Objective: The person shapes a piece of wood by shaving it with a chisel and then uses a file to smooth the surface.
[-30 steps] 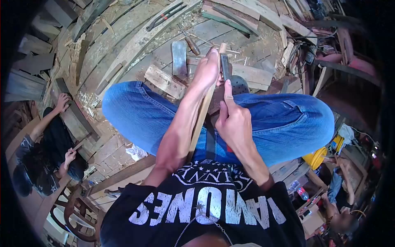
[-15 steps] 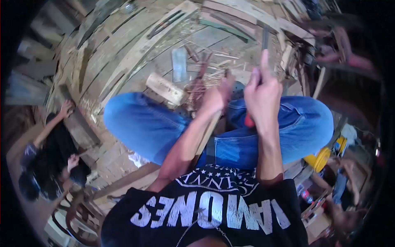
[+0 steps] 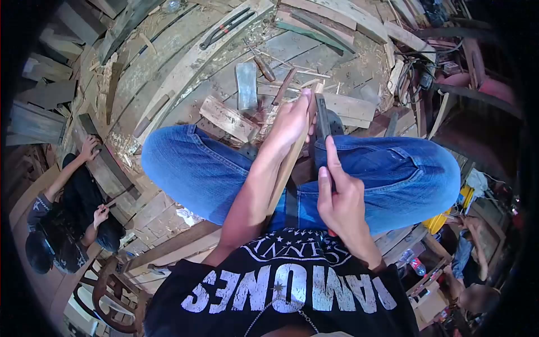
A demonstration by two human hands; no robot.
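My left hand [image 3: 291,124] is wrapped round a long narrow wooden strip [image 3: 285,168], which runs from near its fingers down beside my forearm to my lap. In my right hand [image 3: 343,196] is a dark flat metal tool [image 3: 323,117], a file or blade. The index finger lies stretched along it, and the palm hides most of its handle. The tool's far part is beside the strip's upper end; whether they touch is unclear. Beyond my left hand, a short wooden block [image 3: 229,119] and a grey-blue block [image 3: 246,85] lie on the floor.
Long-handled pincers [image 3: 227,27] rest on a long plank [image 3: 188,70] at the upper left. A pointed tool with a wooden handle [image 3: 264,68] lies among shavings. One co-worker [image 3: 67,210] sits at the left, another person [image 3: 471,253] at the lower right. Chair parts [image 3: 104,297] stand lower left.
My right hand has moved down and toward me, bringing the metal tool from farther out to beside the strip. My left hand has shifted slightly and still grips the strip.
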